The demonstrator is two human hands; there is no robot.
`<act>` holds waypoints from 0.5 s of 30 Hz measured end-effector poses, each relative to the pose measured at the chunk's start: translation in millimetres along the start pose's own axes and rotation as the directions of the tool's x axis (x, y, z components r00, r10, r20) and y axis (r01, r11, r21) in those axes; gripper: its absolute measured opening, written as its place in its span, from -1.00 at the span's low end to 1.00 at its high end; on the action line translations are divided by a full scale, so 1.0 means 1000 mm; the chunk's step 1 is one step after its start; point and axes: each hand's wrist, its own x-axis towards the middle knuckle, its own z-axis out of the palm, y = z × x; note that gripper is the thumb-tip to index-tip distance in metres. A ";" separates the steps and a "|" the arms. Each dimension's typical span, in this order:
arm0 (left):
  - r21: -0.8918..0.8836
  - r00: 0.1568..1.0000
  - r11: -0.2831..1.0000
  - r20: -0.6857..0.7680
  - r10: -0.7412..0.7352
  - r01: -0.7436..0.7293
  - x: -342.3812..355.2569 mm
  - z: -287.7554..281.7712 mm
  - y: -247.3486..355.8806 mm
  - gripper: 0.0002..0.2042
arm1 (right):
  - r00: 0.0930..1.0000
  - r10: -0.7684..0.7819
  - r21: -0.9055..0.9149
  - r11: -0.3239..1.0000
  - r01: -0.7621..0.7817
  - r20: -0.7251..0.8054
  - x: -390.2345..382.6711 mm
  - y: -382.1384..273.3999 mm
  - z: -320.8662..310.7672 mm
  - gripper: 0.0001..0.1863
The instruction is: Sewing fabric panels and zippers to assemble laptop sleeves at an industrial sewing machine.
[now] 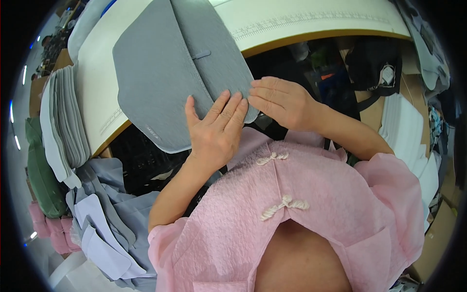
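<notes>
Pink shirt (219,238) is being worn nearest the camera. Beyond it, a pale surface (97,63) is being partly covered by a grey fabric panel (151,73), its near part overhanging. By uneven pressing, creases could be caused; by the overhang, slipping. The left hand (216,130) is being laid flat, fingers spread; the right hand (288,102) is being held at the panel's edge, fingers together, any pinch being hidden.

Light was even, moderately bright. Pale tabletop (99,63) showed brightest; shadow beneath it ran near black. White lamps (25,75) glared along the far-left side. Grey panel (151,63) looked crisp, far-left background softer. Fisheye bowed the tabletop's edge; corners fell to black.
</notes>
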 end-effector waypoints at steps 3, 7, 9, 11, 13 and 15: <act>-0.178 0.995 0.983 0.088 0.051 -0.035 0.016 -0.011 -0.014 -0.77 | 0.999 -0.013 0.002 1.000 0.013 0.047 0.004 0.004 -0.006 -0.77; -0.134 0.996 0.988 0.056 -0.064 0.071 0.061 -0.011 -0.054 -0.68 | 0.992 -0.021 0.033 0.999 0.017 0.127 0.013 0.006 -0.009 -0.75; -0.039 0.990 0.989 -0.022 -0.141 0.140 0.078 -0.001 -0.074 -0.60 | 0.991 -0.028 0.046 0.999 0.022 0.133 0.018 0.003 -0.010 -0.75; 0.111 0.968 0.976 0.145 -0.205 0.190 0.086 0.013 -0.091 -0.53 | 0.990 -0.033 0.079 0.997 0.023 0.136 0.022 0.003 -0.009 -0.76; 0.051 0.961 0.969 0.125 -0.246 0.242 0.091 0.020 -0.101 -0.50 | 0.990 0.002 0.082 0.997 -0.014 0.142 0.024 0.008 -0.003 -0.76; 0.078 0.948 0.967 0.195 -0.252 0.241 0.100 0.020 -0.107 -0.52 | 0.990 -0.008 0.072 0.997 -0.002 0.141 0.030 0.020 0.002 -0.76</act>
